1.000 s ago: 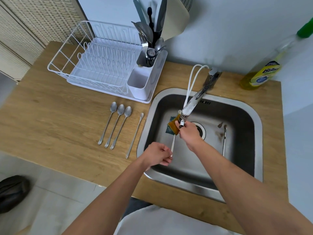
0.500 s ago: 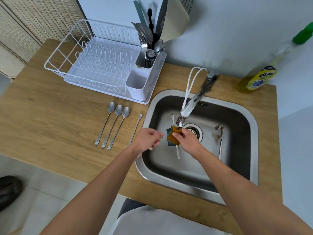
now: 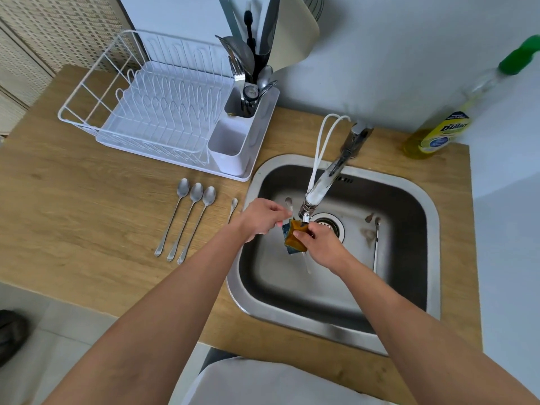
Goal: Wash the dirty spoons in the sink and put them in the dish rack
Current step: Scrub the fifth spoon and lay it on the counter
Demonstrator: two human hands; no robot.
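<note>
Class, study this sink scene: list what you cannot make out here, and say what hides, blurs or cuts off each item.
Head view, the only one:
- Middle of the spoon being scrubbed: hidden by the sponge and both hands.
- Fourth counter spoon: handle hidden behind the left hand.
- Soap bottle: label blurred, cap cut by the right edge.
- Utensils in the caddy: overlapping, tops cut off.
- Running water: too faint to tell.

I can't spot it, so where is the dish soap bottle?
The dish soap bottle stands at the counter's far right corner against the wall, behind the sink.
</note>
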